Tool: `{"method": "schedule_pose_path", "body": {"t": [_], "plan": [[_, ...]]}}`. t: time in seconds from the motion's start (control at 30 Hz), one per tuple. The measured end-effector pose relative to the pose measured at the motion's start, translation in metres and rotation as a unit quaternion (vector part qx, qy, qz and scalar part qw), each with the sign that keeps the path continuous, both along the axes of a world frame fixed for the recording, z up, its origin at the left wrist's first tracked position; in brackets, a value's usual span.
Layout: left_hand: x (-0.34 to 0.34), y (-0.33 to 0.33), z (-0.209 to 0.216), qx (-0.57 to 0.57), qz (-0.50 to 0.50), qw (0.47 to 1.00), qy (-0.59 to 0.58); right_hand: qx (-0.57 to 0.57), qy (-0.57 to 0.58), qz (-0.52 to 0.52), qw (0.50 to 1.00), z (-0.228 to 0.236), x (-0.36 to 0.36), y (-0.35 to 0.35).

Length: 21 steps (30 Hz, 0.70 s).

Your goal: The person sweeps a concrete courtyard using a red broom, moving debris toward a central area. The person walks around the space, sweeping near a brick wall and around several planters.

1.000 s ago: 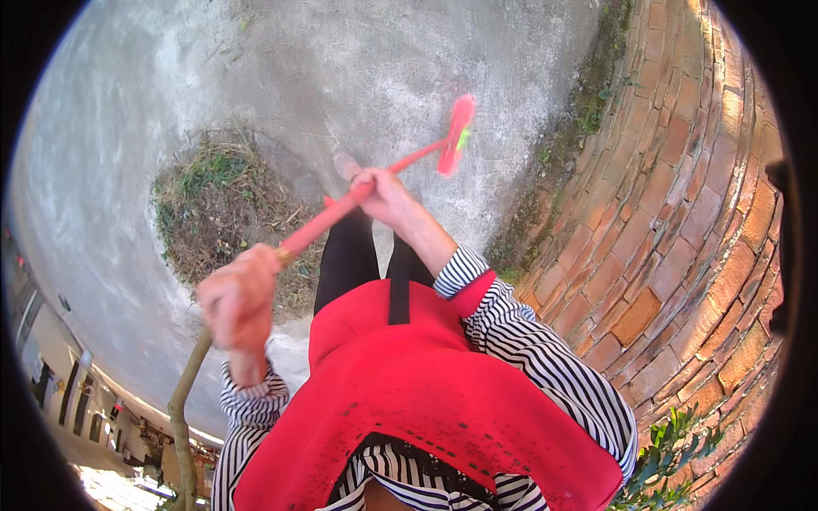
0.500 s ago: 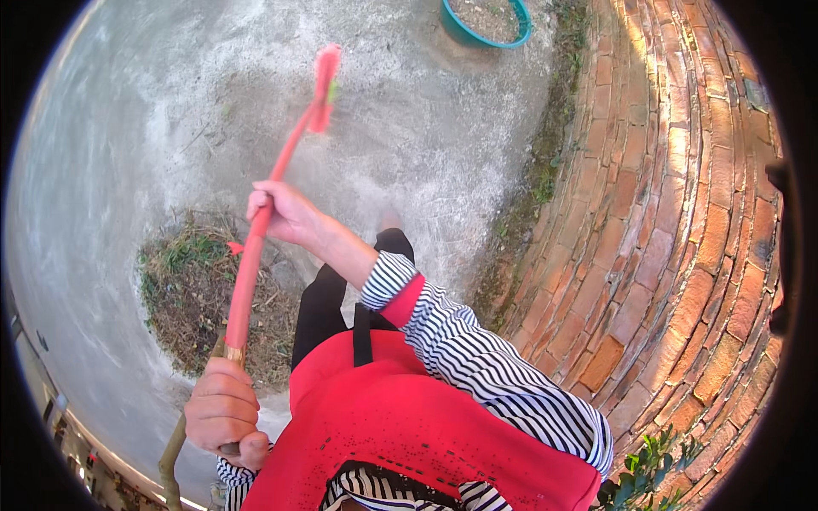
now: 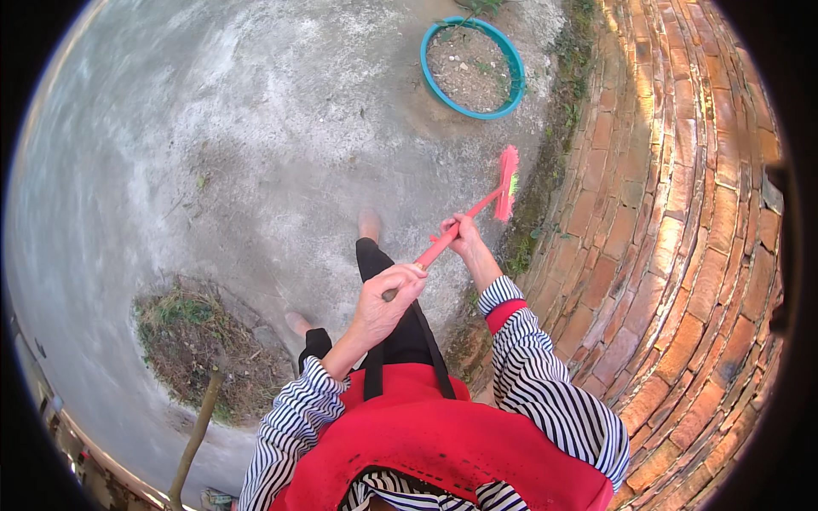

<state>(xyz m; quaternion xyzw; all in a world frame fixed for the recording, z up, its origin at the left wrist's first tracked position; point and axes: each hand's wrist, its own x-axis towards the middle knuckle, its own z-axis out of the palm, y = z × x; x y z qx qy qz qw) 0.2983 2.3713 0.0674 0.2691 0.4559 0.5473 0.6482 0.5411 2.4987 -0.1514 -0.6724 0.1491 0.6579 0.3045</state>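
Pink broom (image 3: 437,249): slants up and right, bristle head (image 3: 508,186) near the weedy strip (image 3: 550,140).
Left hand (image 3: 393,298): closed around the broom's lower end.
Right hand (image 3: 465,238): clasped farther up, nearer the bristle head.

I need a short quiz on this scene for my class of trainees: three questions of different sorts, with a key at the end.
1. Which hand grips the pink broom nearer its bristled head?
2. True or false: the bristled head is touching the round tub.
3. Pick one. The tub's rim is: A) yellow; B) blue; C) white.

Key
1. The right hand; the left hand holds the handle's other end.
2. False; concrete ground shows between them.
3. B.
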Motion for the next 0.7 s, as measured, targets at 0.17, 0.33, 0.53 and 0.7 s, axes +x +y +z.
{"method": "schedule_pose_path", "body": {"t": [0.17,0.33,0.53,0.7], "plan": [[0.006,0.053,-0.003,-0.117,0.094,0.986,-0.079,-0.004,0.074,0.075,0.994,-0.030,-0.017,0.063],[-0.053,0.012,0.034,-0.174,0.305,0.931,-0.098,-0.027,0.000,0.221,0.975,-0.049,-0.162,0.026],[-0.086,-0.060,0.077,-0.068,0.304,0.949,0.036,0.027,0.089,0.271,0.958,0.022,-0.241,-0.017],[-0.116,-0.088,0.070,-0.036,0.184,0.980,0.064,0.082,0.064,0.183,0.977,0.054,-0.226,-0.042]]}}
